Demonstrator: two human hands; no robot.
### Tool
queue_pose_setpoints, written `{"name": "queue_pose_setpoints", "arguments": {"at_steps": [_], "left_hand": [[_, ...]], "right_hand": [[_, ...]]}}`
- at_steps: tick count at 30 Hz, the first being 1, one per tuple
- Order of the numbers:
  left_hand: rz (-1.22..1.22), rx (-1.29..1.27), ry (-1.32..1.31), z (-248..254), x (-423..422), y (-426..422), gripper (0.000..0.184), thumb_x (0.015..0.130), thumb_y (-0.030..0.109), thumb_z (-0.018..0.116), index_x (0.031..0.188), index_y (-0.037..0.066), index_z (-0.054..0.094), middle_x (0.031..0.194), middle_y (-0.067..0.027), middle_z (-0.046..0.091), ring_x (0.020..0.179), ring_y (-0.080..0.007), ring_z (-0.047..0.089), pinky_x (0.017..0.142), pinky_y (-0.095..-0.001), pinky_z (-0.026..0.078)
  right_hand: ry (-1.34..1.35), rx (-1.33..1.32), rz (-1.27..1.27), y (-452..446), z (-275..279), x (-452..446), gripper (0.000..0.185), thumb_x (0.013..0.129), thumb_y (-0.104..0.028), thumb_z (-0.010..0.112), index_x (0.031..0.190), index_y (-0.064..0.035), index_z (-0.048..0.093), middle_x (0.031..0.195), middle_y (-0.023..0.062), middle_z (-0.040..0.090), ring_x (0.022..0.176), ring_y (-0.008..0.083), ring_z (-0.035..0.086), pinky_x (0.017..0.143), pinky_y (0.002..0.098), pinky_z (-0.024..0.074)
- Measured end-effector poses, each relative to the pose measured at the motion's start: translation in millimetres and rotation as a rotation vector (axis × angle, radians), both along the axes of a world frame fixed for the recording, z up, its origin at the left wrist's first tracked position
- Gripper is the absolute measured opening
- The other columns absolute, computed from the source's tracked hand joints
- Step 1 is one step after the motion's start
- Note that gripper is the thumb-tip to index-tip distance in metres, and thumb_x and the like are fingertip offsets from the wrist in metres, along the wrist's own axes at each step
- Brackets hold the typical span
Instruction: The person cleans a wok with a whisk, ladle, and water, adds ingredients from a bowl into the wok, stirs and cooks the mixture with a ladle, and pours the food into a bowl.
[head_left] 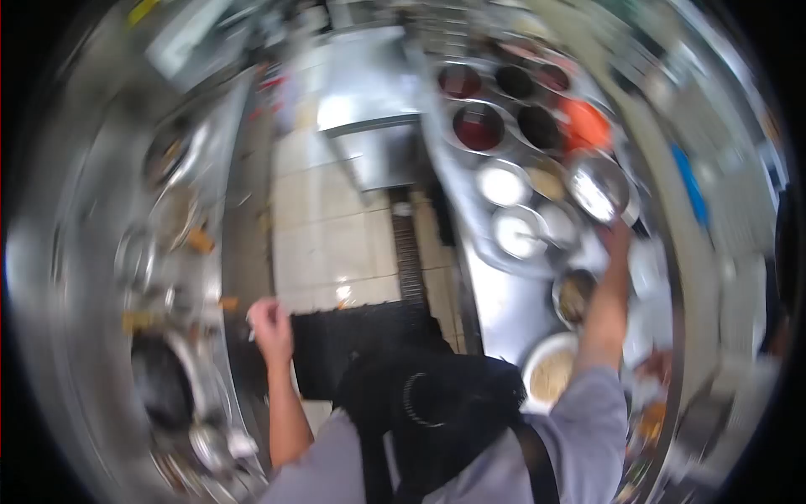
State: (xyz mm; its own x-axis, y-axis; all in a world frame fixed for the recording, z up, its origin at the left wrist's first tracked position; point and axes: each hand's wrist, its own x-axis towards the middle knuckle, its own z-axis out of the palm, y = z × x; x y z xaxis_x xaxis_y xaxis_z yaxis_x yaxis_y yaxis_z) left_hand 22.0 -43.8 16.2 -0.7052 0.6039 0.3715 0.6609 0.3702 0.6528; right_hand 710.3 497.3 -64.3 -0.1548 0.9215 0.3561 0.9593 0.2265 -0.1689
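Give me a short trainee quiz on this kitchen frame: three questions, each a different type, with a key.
1. Which of the person's hands is at the rim of the shiny metal bowl?
2. True or false: a dark floor grating runs beside pale floor tiles.
3. What colour is the bright container just beyond that bowl? A: blue; B: green; C: orange.

Key: 1. The right hand. 2. True. 3. C.

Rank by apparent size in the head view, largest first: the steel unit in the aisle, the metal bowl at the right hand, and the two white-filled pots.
1. Steel unit
2. Metal bowl
3. Upper white-filled pot and lower white-filled pot: too alike to rank apart
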Motion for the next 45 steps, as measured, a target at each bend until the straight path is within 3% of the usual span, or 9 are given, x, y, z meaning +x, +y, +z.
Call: {"name": "queue_pose_setpoints", "arguments": {"at_steps": [5, 6, 7, 9, 17, 25, 33, 40, 45], "left_hand": [[0.054, 0.067, -0.051, 18.1, 15.7, 6.9, 0.014, 0.092, 0.008, 0.072, 0.104, 0.004, 0.066, 0.11, -0.0139, 0.062, 0.105, -0.0313, 0.063, 0.089, -0.0393, 0.054], [0.072, 0.08, -0.021, 17.7, 16.8, 5.1, 0.014, 0.093, 0.008, 0.073, 0.105, 0.004, 0.067, 0.109, -0.0128, 0.063, 0.103, -0.0296, 0.064, 0.088, -0.0385, 0.055], [0.124, 0.087, -0.023, 19.3, 18.3, 3.8, 0.014, 0.093, 0.008, 0.073, 0.105, 0.004, 0.067, 0.109, -0.0128, 0.063, 0.103, -0.0296, 0.064, 0.088, -0.0385, 0.055], [0.081, 0.177, -0.199, 25.0, 23.5, 3.2, 0.014, 0.094, 0.009, 0.073, 0.105, 0.003, 0.067, 0.108, -0.0128, 0.063, 0.1, -0.028, 0.066, 0.085, -0.0372, 0.055], [-0.019, 0.208, -0.263, 50.4, 23.4, 14.9, 0.014, 0.098, 0.01, 0.071, 0.108, 0.001, 0.067, 0.104, -0.0093, 0.066, 0.097, -0.02, 0.068, 0.086, -0.0335, 0.058], [-0.361, 0.411, -1.099, 51.9, 6.5, -9.4, 0.06, 0.101, 0.035, 0.074, 0.138, -0.002, 0.045, 0.129, -0.0147, 0.059, 0.112, -0.0237, 0.067, 0.093, -0.0367, 0.061], [0.402, 0.81, -0.773, -9.1, -109.7, -203.5, 0.047, 0.097, 0.001, 0.059, 0.144, 0.0, 0.053, 0.133, -0.0094, 0.065, 0.12, -0.0187, 0.061, 0.107, -0.0346, 0.047], [0.911, 0.716, -0.595, 35.6, -185.2, -365.7, 0.038, 0.098, 0.005, 0.061, 0.134, -0.003, 0.052, 0.12, -0.0125, 0.066, 0.109, -0.0192, 0.063, 0.098, -0.0344, 0.051], [0.957, 0.619, -0.52, 12.6, -238.2, -395.2, 0.039, 0.096, 0.006, 0.065, 0.131, -0.001, 0.05, 0.118, -0.0138, 0.064, 0.103, -0.0196, 0.063, 0.094, -0.0344, 0.052]], "right_hand": [[-0.027, -0.149, -0.048, 16.2, -7.2, 22.9, 0.036, 0.1, -0.024, 0.065, 0.114, 0.0095, 0.066, 0.105, 0.0224, 0.071, 0.091, 0.0356, 0.071, 0.079, 0.0485, 0.0639], [0.27, -0.223, -0.117, 12.0, -1.7, 10.9, 0.034, 0.099, -0.021, 0.064, 0.113, 0.0095, 0.066, 0.103, 0.021, 0.071, 0.087, 0.0343, 0.071, 0.076, 0.0454, 0.0637], [1.173, -0.324, -0.288, 0.9, 11.8, -13.3, 0.032, 0.097, -0.018, 0.063, 0.112, 0.0095, 0.066, 0.101, 0.0196, 0.071, 0.083, 0.0329, 0.071, 0.072, 0.0424, 0.0634], [1.557, -0.226, -0.383, -15.1, 35.0, -41.1, 0.027, 0.095, -0.013, 0.061, 0.11, 0.0096, 0.066, 0.096, 0.0169, 0.07, 0.075, 0.0303, 0.07, 0.065, 0.0362, 0.063], [1.397, -0.328, -0.257, -78.9, 109.2, -97.5, 0.027, 0.093, -0.018, 0.061, 0.111, 0.0018, 0.068, 0.098, 0.0099, 0.068, 0.07, 0.0182, 0.064, 0.055, 0.0291, 0.0552], [0.878, -0.995, 0.458, -249.3, 155.5, -453.0, 0.033, 0.096, -0.009, 0.063, 0.128, -0.0007, 0.062, 0.105, 0.0065, 0.07, 0.084, 0.0144, 0.064, 0.07, 0.0279, 0.0512], [0.688, -1.788, 1.223, -401.7, 93.7, -759.7, 0.028, 0.107, -0.019, 0.063, 0.129, -0.0024, 0.064, 0.122, 0.0071, 0.067, 0.107, 0.018, 0.067, 0.095, 0.0372, 0.0575], [0.01, -0.345, 1.656, -566.2, -68.3, -1000.4, 0.067, 0.092, -0.008, 0.068, 0.154, -0.0061, 0.043, 0.134, 0.0294, 0.054, 0.107, 0.046, 0.067, 0.091, 0.0511, 0.0578], [-0.397, -0.666, 1.403, -603.8, -40.7, -1050.7, 0.081, 0.09, -0.01, 0.065, 0.163, -0.0114, 0.03, 0.129, 0.0376, 0.056, 0.095, 0.0533, 0.069, 0.086, 0.0557, 0.0574]]}}
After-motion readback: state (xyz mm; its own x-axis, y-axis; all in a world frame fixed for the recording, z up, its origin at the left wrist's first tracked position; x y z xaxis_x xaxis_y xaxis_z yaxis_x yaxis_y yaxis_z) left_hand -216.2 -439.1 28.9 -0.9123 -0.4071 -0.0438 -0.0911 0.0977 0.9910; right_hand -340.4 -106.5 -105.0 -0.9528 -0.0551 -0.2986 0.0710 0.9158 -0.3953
